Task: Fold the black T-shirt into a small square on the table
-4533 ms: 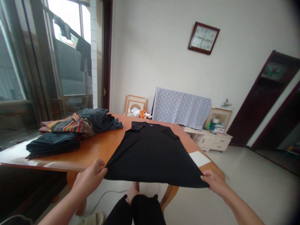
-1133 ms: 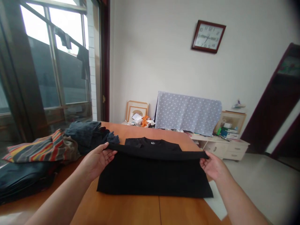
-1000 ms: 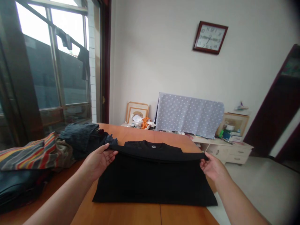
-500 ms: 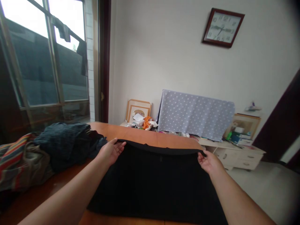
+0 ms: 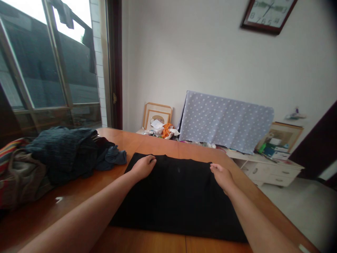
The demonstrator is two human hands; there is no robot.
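A black garment (image 5: 181, 200) with a small faint mark near its far edge lies spread on the wooden table (image 5: 168, 147). My left hand (image 5: 143, 167) is over its far left part, fingers curled together at the cloth a little in from the corner. At the far right corner, my right hand (image 5: 221, 175) pinches the edge between thumb and fingers. The cloth under both palms is hidden.
A heap of dark blue clothes (image 5: 65, 151) and a striped garment (image 5: 13, 158) lie on the table's left side. Beyond the table stand a white cabinet (image 5: 276, 172), a polka-dot cloth cover (image 5: 223, 119) and a picture frame (image 5: 158, 114). A clock (image 5: 268, 14) hangs above.
Both hands have moved inward along the far edge, which was lifted between them and now lies lower, flatter on the table. The view has tilted down slightly.
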